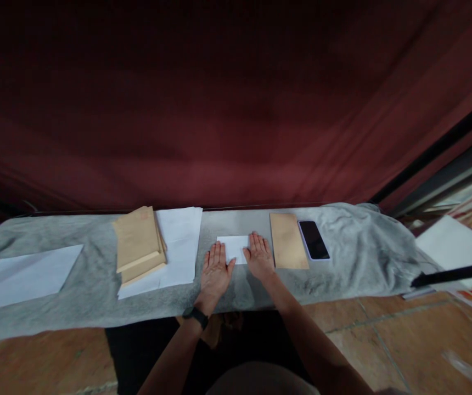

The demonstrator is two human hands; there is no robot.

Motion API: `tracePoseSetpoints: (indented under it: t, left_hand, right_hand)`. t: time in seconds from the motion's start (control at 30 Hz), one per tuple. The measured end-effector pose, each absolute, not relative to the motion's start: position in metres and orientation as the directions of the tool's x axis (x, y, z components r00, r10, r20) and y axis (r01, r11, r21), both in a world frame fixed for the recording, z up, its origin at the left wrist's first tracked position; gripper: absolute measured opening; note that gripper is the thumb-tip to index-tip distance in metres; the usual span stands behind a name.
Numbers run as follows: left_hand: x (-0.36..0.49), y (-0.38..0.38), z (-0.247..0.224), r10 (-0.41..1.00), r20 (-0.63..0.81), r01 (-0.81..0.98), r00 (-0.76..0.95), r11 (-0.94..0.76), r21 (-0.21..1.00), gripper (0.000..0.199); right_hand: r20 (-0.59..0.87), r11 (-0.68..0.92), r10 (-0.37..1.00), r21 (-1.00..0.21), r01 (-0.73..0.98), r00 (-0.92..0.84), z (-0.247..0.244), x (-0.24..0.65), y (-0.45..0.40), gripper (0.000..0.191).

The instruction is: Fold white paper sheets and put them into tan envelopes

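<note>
A small white folded sheet of paper [235, 247] lies on the grey cloth in front of me. Flat against its left edge rests my left hand [216, 269], fingers stretched out, a dark watch on the wrist. My right hand [259, 257] presses flat on the paper's right edge, its fingers also straight. Neither hand grips anything. Just right of my right hand is a brown envelope [288, 241], lying flat and apart from the white paper.
A phone [314, 240] lies beside the envelope. To the left, several brown envelopes [137, 241] sit on a stack of white paper [182, 247]. More white paper [26, 277] is at far left. Grey cloth [359, 252] covers the narrow table; a dark red curtain [236, 137] hangs behind.
</note>
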State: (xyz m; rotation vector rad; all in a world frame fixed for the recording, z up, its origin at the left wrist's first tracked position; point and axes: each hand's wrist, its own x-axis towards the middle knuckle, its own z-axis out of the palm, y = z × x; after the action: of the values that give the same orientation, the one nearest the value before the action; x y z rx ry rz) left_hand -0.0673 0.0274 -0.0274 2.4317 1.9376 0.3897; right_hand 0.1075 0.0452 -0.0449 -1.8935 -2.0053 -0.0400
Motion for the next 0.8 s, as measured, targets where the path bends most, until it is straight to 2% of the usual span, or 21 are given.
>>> tracePoseSetpoints:
  t: [0.17, 0.3, 0.37, 0.47, 0.63, 0.7, 0.8]
  left_hand:
    - [-0.067, 0.027, -0.029, 0.963, 0.187, 0.963, 0.195, -0.224, 0.148, 0.068]
    - [-0.066, 0.028, -0.031, 0.963, 0.201, 0.966, 0.182, -0.214, 0.148, 0.064]
    - [-0.059, 0.028, -0.029, 0.969, 0.197, 0.969, 0.149, -0.183, 0.164, 0.06]
    - [-0.039, 0.032, -0.024, 0.972, 0.184, 0.963, 0.148, -0.184, 0.199, 0.058]
    - [-0.011, 0.042, -0.019, 0.939, 0.092, 0.902, 0.332, -0.344, 0.259, 0.054]
    - [-0.017, 0.045, -0.02, 0.944, 0.072, 0.909, 0.322, -0.33, 0.256, 0.056]
    - [-0.039, 0.047, -0.025, 0.952, 0.124, 0.931, 0.279, -0.3, 0.209, 0.058]
  right_hand:
    - [0.318, 0.046, 0.947, -0.269, 0.962, 0.043, -0.036, 0.104, 0.03, 0.056]
    - [0.329, 0.23, 0.934, -0.247, 0.941, -0.142, -0.032, 0.092, -0.003, 0.053]
    - [0.321, 0.263, 0.93, -0.244, 0.934, -0.178, -0.033, 0.088, -0.017, 0.054]
    - [0.299, 0.263, 0.935, -0.231, 0.937, -0.189, -0.034, 0.087, -0.027, 0.057]
    - [0.271, 0.257, 0.941, -0.179, 0.95, -0.204, -0.033, 0.087, -0.027, 0.06]
    - [0.307, 0.229, 0.937, -0.178, 0.957, -0.168, -0.034, 0.086, -0.026, 0.058]
    - [0.369, 0.185, 0.924, -0.193, 0.964, -0.104, -0.038, 0.085, -0.027, 0.055]
